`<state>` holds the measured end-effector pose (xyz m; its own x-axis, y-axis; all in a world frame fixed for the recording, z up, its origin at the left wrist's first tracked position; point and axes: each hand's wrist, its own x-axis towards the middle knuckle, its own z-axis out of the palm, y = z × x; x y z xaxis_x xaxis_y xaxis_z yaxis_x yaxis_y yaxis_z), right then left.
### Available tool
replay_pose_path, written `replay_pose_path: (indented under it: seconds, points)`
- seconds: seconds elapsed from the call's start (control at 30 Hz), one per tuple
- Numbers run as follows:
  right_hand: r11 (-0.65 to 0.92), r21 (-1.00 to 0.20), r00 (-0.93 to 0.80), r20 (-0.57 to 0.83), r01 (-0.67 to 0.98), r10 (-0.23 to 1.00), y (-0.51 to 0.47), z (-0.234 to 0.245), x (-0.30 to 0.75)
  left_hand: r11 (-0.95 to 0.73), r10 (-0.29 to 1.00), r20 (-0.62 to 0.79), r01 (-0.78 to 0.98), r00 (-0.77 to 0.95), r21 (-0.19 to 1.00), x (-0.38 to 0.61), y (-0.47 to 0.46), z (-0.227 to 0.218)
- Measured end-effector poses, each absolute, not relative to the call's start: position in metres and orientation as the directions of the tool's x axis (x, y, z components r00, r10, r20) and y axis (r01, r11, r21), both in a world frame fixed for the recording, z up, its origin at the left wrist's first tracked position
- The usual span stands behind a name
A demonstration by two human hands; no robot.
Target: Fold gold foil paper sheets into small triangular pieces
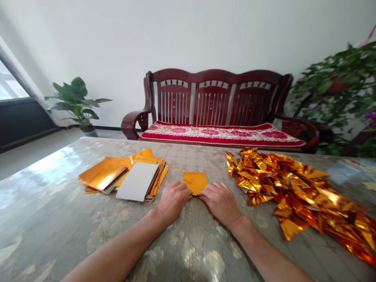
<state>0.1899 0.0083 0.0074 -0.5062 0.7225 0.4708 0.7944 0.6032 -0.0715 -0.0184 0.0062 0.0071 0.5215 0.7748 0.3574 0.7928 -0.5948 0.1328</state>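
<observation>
A small sheet of gold foil paper (195,181) lies on the table straight in front of me, its near edge turned up or folded. My left hand (175,198) is closed on its near left corner, fingertips pressed together. At the near right corner, my right hand (219,200) pinches the same edge. The thumbs are mostly hidden behind the fingers. Beside my left hand is a stack of flat gold sheets (103,172), with a pale grey back side of one sheet (138,181) uppermost. Right of my right hand spreads a heap of folded gold foil pieces (273,176).
The glossy patterned table (117,239) stretches under everything. Clear plastic (346,170) lies at its right edge. Behind stands a dark red wooden bench (213,100) with a red floral cover (220,134). Potted plants (76,98) flank the bench.
</observation>
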Motion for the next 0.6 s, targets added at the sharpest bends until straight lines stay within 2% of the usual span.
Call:
replay_pose_path:
  seconds: [0.13,0.23,0.37,0.6]
  points:
    - [0.580,-0.185,-0.470,0.420,0.793,0.776,0.013,0.005,0.193,-0.526,0.841,0.329,0.788,0.428,0.321,-0.022,0.012,0.005]
    - [0.526,-0.255,-0.416,0.379,0.811,0.826,0.017,0.005,0.195,-0.464,0.884,0.271,0.782,0.380,0.416,-0.023,0.018,0.004]
    - [0.452,-0.320,-0.346,0.338,0.833,0.876,0.021,0.006,0.195,-0.379,0.925,0.205,0.800,0.319,0.466,-0.020,0.021,0.005]
    - [0.367,-0.391,-0.237,0.341,0.844,0.910,0.022,0.006,0.193,-0.256,0.967,0.135,0.830,0.217,0.496,-0.018,0.023,0.009]
